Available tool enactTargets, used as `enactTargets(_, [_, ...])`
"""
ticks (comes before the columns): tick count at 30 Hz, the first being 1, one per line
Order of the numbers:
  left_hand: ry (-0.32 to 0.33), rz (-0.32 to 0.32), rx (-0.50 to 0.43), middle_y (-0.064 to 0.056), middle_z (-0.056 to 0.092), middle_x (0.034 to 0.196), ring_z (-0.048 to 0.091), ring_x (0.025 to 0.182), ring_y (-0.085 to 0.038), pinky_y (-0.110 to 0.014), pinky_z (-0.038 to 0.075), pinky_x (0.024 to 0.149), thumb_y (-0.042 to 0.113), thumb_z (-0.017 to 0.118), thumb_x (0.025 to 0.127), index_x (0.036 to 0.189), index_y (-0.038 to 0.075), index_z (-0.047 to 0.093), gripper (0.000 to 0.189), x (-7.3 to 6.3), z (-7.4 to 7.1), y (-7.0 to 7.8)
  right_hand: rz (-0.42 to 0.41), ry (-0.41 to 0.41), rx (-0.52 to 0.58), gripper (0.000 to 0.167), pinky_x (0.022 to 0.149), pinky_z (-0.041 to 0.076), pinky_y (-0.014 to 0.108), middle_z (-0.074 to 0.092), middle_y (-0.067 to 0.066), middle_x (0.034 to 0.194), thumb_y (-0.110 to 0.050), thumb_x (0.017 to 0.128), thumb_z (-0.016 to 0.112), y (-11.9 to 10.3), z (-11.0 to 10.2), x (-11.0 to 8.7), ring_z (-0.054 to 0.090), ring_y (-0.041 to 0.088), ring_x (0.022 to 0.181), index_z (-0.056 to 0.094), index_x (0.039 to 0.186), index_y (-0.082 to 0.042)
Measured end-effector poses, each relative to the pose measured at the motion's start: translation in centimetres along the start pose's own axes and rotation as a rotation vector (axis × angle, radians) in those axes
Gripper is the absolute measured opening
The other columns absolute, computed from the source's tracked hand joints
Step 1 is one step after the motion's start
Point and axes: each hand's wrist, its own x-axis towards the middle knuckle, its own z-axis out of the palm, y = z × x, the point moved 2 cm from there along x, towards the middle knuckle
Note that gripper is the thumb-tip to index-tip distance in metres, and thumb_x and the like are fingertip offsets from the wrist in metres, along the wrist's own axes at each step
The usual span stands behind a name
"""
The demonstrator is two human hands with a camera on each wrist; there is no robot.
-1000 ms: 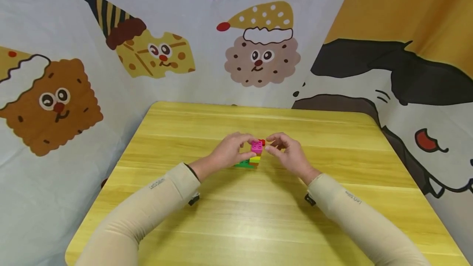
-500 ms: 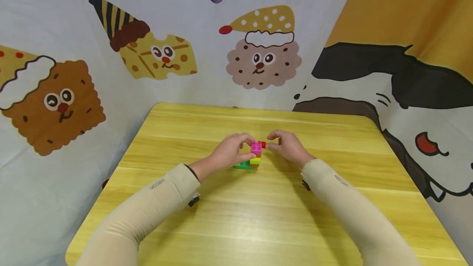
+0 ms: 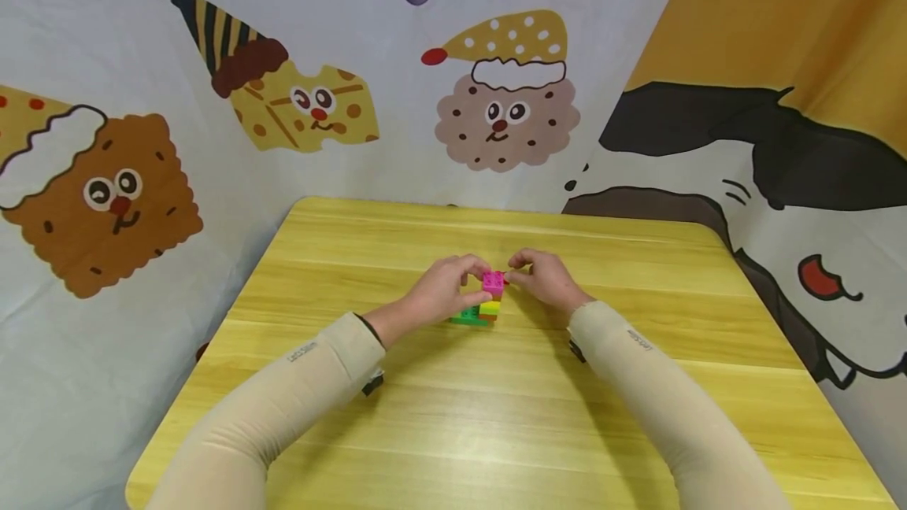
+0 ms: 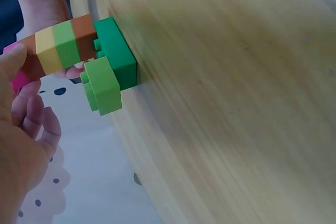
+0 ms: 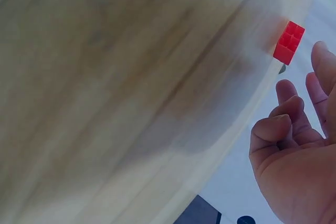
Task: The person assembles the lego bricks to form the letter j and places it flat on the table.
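My left hand [image 3: 448,290] holds the top of a toy brick tower, its thumb at the pink brick [image 3: 493,282]. Below the pink, the left wrist view shows brown, yellow [image 4: 48,56], light green and brown bricks stacked on a dark green base brick [image 4: 118,51]. A second light green brick [image 4: 105,85] sits on that base beside the stack. My right hand [image 3: 546,278] hovers just right of the tower with loosely bent fingers. Near its fingertips lies a red brick [image 5: 289,43], mostly covered in the head view; the right wrist view shows a gap between them.
The bricks stand on a yellow wood-grain table [image 3: 453,431], toward its back half. Behind it hangs a white cloth [image 3: 397,156] printed with cartoon figures. Both forearms reach in from the front edge.
My right hand has moved left toward the tower, and its fingertips now cover most of the red brick in the head view. The left hand keeps its hold on the tower.
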Motion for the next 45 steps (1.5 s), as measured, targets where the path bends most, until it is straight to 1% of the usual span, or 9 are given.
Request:
enactTargets(5, [0.01,-0.047,-0.047,-0.001,0.076,0.122,0.064,0.098,-0.027,-0.029,0.051,0.076,0.034,0.078,0.1,0.136,0.013,0.064,0.044,0.3,-0.1,-0.3,-0.016,-0.009,0.182,0.033,0.086,0.056,0.036,0.075,0.005,0.122,-0.045,0.106,0.066,-0.9,-0.7,-0.3,0.063,0.022,0.102,0.072,0.124,-0.018])
enactTargets(10, [0.023,-0.095,-0.101,-0.003,0.076,0.126,0.065,0.106,-0.031,-0.033,0.053,0.084,0.034,0.078,0.1,0.138,0.011,0.062,0.048,0.7,-0.4,-0.6,-0.115,-0.074,0.477,0.028,0.098,0.057,0.044,0.075,0.007,0.126,-0.034,0.103,0.074,-2.7,-2.1,-0.8,0.066,0.023,0.108,0.072,0.124,-0.015])
enactTargets(18, [0.052,-0.15,-0.075,-0.009,0.071,0.141,0.064,0.123,-0.033,-0.046,0.057,0.102,0.04,0.077,0.099,0.147,0.009,0.056,0.061,1.0,-0.6,-0.9,-0.173,-0.099,0.47,0.031,0.069,0.049,0.025,0.075,0.013,0.108,-0.029,0.094,0.085,-4.0,-2.6,-1.1,0.054,0.02,0.082,0.074,0.121,-0.016])
enactTargets(21, [0.083,-0.109,0.051,-0.007,0.07,0.143,0.062,0.129,-0.033,-0.05,0.049,0.114,0.045,0.078,0.097,0.146,0.01,0.059,0.063,0.5,-0.8,-0.9,-0.149,-0.08,0.445,0.029,0.071,0.051,0.027,0.077,0.009,0.111,-0.032,0.096,0.082,-3.9,-2.5,-0.9,0.056,0.021,0.083,0.074,0.12,-0.017])
enactTargets(23, [0.098,-0.046,0.217,-0.004,0.071,0.14,0.06,0.13,-0.03,-0.053,0.041,0.118,0.052,0.078,0.095,0.141,0.015,0.064,0.06,0.0,-0.9,-1.0,-0.132,-0.071,0.433,0.029,0.073,0.051,0.03,0.077,0.007,0.115,-0.034,0.098,0.081,-3.7,-2.5,-0.8,0.057,0.023,0.086,0.074,0.12,-0.018])
enactTargets(27, [0.119,0.136,0.578,0.004,0.077,0.128,0.061,0.122,-0.025,-0.056,0.036,0.112,0.064,0.078,0.089,0.126,0.024,0.075,0.055,-1.4,-0.7,-1.2,-0.094,-0.061,0.43,0.029,0.079,0.051,0.034,0.075,0.006,0.121,-0.038,0.099,0.079,-3.2,-2.5,-0.6,0.058,0.027,0.094,0.073,0.12,-0.019])
enactTargets(30, [0.11,0.25,0.733,0.006,0.079,0.12,0.061,0.116,-0.024,-0.056,0.037,0.108,0.068,0.079,0.084,0.118,0.026,0.079,0.053,-2.2,-0.3,-1.4,-0.073,-0.053,0.431,0.03,0.083,0.054,0.037,0.075,0.006,0.122,-0.04,0.099,0.078,-3.0,-2.5,-0.5,0.06,0.027,0.098,0.073,0.119,-0.018])
enactTargets(37, [0.023,0.316,0.858,0.009,0.079,0.114,0.06,0.113,-0.021,-0.054,0.037,0.11,0.066,0.08,0.085,0.11,0.03,0.081,0.044,-3.1,0.9,-1.7,-0.035,-0.057,0.372,0.03,0.085,0.055,0.048,0.075,0.006,0.111,-0.041,0.1,0.076,-3.1,-1.1,-0.1,0.062,0.029,0.093,0.076,0.115,-0.015])
enactTargets(45, [0.009,0.314,0.841,0.007,0.079,0.105,0.061,0.111,-0.021,-0.056,0.038,0.112,0.06,0.075,0.095,0.098,0.025,0.081,0.035,-4.7,1.9,-1.6,-0.097,-0.088,0.142,0.029,0.085,0.057,0.036,0.078,0.006,0.118,-0.038,0.107,0.067,-3.7,1.1,0.0,0.066,0.022,0.098,0.08,0.119,-0.015])
